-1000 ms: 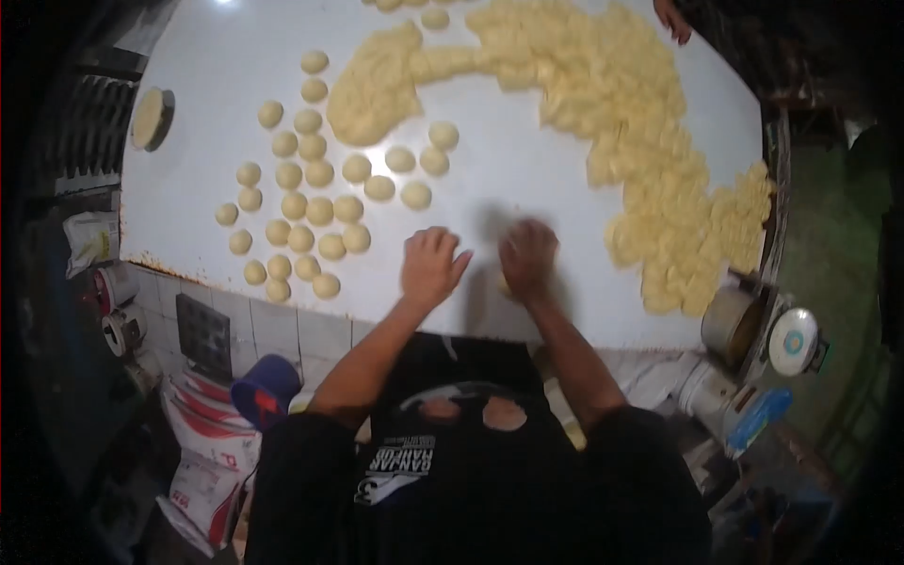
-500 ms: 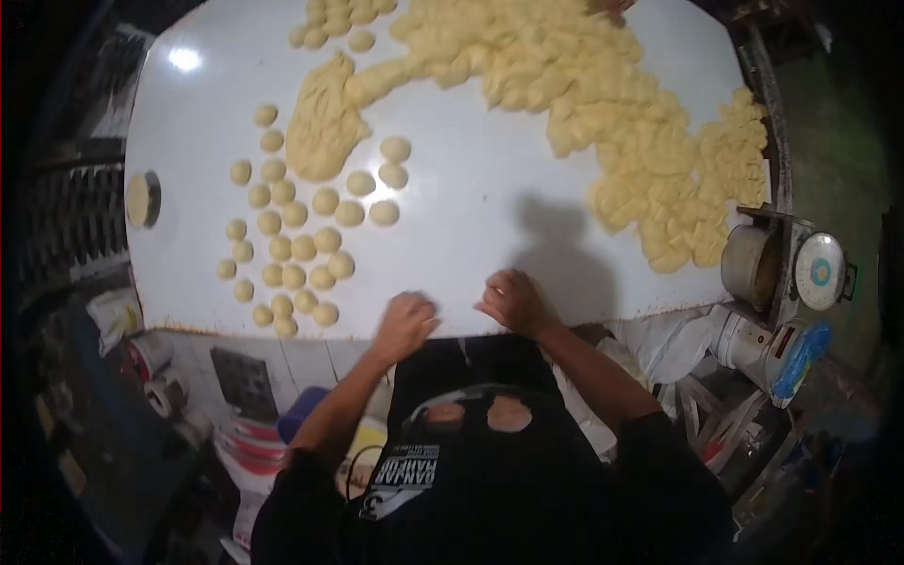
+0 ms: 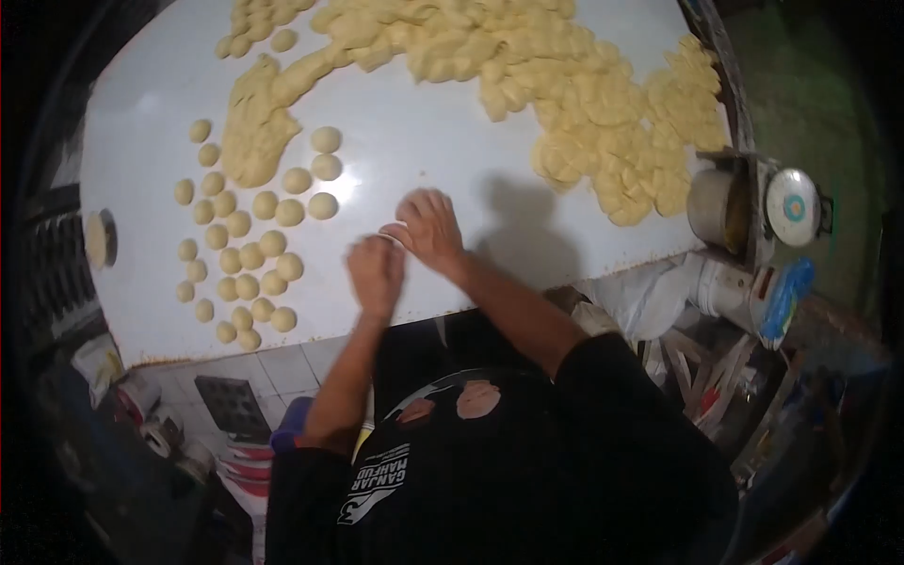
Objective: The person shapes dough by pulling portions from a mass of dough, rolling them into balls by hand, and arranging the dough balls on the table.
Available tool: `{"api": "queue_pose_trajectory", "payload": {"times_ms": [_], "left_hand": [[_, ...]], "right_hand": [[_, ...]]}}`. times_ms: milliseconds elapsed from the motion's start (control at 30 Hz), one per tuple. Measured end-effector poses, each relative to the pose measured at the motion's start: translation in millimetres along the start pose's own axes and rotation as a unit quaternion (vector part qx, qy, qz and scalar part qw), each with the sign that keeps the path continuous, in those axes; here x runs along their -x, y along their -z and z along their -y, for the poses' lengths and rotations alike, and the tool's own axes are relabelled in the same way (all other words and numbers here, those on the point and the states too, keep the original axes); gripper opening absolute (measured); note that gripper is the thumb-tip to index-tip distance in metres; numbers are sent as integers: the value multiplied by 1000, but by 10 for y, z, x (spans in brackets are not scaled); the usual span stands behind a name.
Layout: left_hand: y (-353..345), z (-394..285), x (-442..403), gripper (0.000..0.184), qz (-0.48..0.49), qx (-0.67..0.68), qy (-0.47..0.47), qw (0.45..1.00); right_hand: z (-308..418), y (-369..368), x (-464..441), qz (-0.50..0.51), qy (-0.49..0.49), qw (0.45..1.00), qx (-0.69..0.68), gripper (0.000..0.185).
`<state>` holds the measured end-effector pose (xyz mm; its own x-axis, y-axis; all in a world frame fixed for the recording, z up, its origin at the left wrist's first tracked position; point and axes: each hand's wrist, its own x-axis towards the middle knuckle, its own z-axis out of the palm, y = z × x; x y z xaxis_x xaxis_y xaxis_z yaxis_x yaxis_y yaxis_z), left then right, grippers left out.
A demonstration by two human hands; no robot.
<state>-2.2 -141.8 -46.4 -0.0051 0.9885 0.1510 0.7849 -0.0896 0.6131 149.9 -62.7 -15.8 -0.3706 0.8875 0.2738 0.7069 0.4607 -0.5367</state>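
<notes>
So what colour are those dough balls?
Pale yellow dough balls, seen best in the head view.

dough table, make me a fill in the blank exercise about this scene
The left hand and right hand are above a table coloured ____. In the picture, the pot is towards the right, the small dough balls towards the ____. The person's shirt is mostly ____.

Missing words: white; left; black
</notes>
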Motion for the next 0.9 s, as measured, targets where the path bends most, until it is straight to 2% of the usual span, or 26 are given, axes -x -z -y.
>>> {"api": "queue_pose_trajectory", "payload": {"times_ms": [33, 67, 100, 133, 167, 200, 233, 267, 300, 333, 367, 400, 467, 533, 567, 600, 633, 667, 700, 733, 767, 800, 833, 867, 900], "left_hand": [[-25, -8, 228, 22, 29, 47, -48, 997], [82, 82, 481, 23, 57, 85, -89, 991], [263, 273, 525, 23, 40, 55, -70, 995], [440, 482, 521, 25, 47, 43, -111, 992], [575, 638, 554, 26, 62, 36, -148, 986], [589, 722, 436, 27, 65, -58, -93, 992], [523, 603, 185, 26, 9, -71, -62, 996], [344, 385, -55, 25, -52, -6, -10, 999], [177, 129, -104, 24, -46, -11, 66, 997], [52, 4, 90, 22, -44, 18, 36, 998], [34, -30, 343, 22, -32, 36, -12, 999], [81, 39, 544, 21, -18, 54, -62, 997], [286, 540, 642, 20, 14, 130, -95, 987], [443, 510, 306, 16, 13, -49, -11, 999], [305, 322, 392, 16, 33, -40, 2, 999], [94, 119, 236, 13, -15, -37, 69, 997], [9, 33, -18, 11, -81, -44, 127, 988], [-87, 30, 221, 9, -5, 1, 97, 995], [-137, 97, 537, 10, -6, -6, 50, 999], [29, 182, 655, 16, -61, 14, -25, 998], [288, 253, 628, 17, -66, 17, -33, 997], [476, 302, 537, 19, -63, 28, -36, 997], [470, 289, 410, 19, -74, 15, -40, 996], [349, 194, 240, 21, -123, -6, 42, 992], [244, 124, -18, 23, -175, -25, 118, 977]], "right_hand": [[-19, -235, 352, 50, -2, 998, 45, 33], [-97, -241, 670, 75, 95, 992, 41, 29], [-278, -56, 822, 87, 165, 981, -45, 23], [-501, 140, 807, 182, 151, 963, -129, 20], [-660, 194, 715, 194, 67, 966, -157, 21], [-721, 180, 512, 148, 213, 966, -2, 23], [-661, 52, 329, 178, 179, 966, 63, 24], [-365, 47, 24, 81, 129, 988, 19, 23], [-221, -173, 110, 64, 54, 996, 25, 22], [-208, -331, 265, 44, -23, 998, 35, 21], [-250, -267, 520, 124, 37, 991, 39, 21], [-241, 71, 585, 90, 152, 984, -24, 23], [-650, 303, 529, 158, 207, 963, -68, 29], [-818, 59, 264, 150, 247, 947, 141, 31], [-631, 49, -14, 141, 201, 965, 95, 29], [-585, 5, 165, 144, 200, 965, 92, 29], [-507, -74, 281, 116, 156, 979, 56, 29], [-409, -201, 307, 76, 121, 990, 12, 28], [-504, -117, 551, 134, 141, 980, 32, 25], [-710, 64, 500, 162, 209, 964, -11, 27], [-919, 241, 450, 194, 274, 940, -55, 28], [-982, 329, 303, 165, 224, 957, -86, 34], [-909, 250, 89, 124, 249, 960, 6, 34], [-735, 169, 36, 117, 257, 959, 4, 34], [-546, 33, -78, 80, 204, 975, 31, 33]]}}
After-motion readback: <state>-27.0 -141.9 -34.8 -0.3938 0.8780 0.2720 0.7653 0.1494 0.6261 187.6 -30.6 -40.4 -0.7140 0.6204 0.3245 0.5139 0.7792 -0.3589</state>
